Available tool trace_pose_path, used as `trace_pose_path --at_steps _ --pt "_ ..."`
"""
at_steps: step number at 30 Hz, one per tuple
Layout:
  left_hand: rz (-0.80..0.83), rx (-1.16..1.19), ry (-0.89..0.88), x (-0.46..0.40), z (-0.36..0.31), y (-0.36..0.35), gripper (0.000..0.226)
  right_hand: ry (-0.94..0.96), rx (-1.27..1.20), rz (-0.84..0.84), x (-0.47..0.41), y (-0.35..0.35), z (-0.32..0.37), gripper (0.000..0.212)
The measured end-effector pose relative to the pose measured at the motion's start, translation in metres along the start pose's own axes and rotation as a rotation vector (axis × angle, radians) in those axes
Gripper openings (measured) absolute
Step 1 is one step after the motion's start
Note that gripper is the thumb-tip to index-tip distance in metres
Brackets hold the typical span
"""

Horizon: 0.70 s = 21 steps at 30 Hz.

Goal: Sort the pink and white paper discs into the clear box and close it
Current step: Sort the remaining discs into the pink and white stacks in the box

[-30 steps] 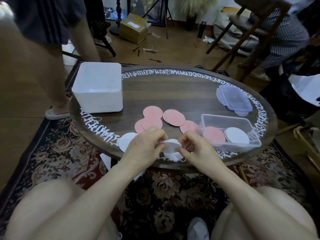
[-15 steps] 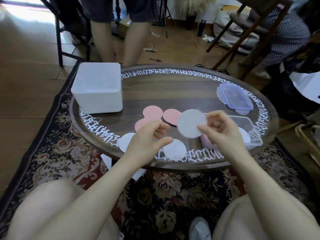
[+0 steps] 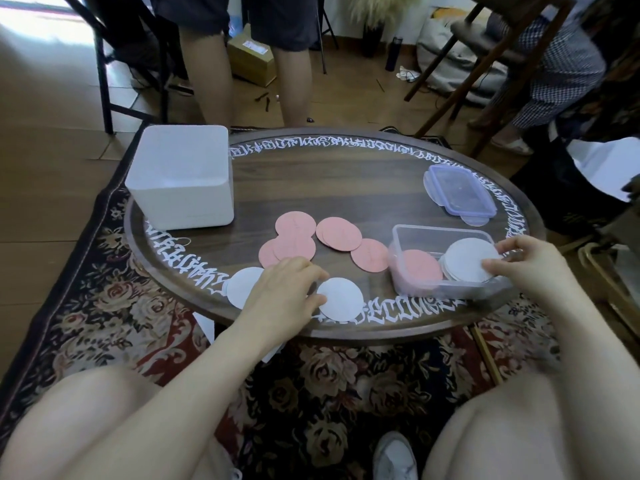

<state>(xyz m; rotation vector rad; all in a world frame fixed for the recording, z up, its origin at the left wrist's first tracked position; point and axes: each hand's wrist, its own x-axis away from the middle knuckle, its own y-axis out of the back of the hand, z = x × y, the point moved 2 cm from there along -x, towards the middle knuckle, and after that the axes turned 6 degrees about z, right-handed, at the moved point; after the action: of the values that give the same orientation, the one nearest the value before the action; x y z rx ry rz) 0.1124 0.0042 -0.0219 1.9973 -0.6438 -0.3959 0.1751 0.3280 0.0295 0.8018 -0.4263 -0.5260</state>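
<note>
Fingers [image 3: 493,266] pinching white disc [image 3: 467,259], pink discs [image 3: 339,233] nearby

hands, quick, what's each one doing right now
Left hand: open, fingers resting on a white disc on the table.
Right hand: pinching the top white disc over the clear box.

Looks like home living room: flowered rug [image 3: 104,317], wood floor [image 3: 45,140], low round table [image 3: 329,181], chairs [image 3: 485,57], w/ cardboard box [image 3: 251,60].
</note>
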Motion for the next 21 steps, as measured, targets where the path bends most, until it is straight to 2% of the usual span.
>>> trace_pose_path --at_steps 7,12,16,18,21 --pt "0.023 -0.004 0.016 0.003 0.003 0.0 0.025 -0.109 0.386 -0.039 0.001 -0.007 0.007 0.02" --pt "0.041 -0.002 0.011 0.004 0.004 -0.002 0.023 -0.125 0.542 -0.092 0.002 -0.011 0.013 0.027" --pt "0.042 -0.003 0.006 0.004 0.006 -0.002 0.023 -0.13 0.547 -0.105 0.004 -0.01 0.013 0.032" --pt "0.039 -0.006 0.005 0.005 0.006 -0.002 0.022 -0.055 0.504 -0.129 0.006 -0.01 0.012 0.031" --pt "0.035 -0.014 0.021 0.005 0.008 0.0 0.023 0.244 0.326 -0.182 0.014 -0.019 0.019 0.018"
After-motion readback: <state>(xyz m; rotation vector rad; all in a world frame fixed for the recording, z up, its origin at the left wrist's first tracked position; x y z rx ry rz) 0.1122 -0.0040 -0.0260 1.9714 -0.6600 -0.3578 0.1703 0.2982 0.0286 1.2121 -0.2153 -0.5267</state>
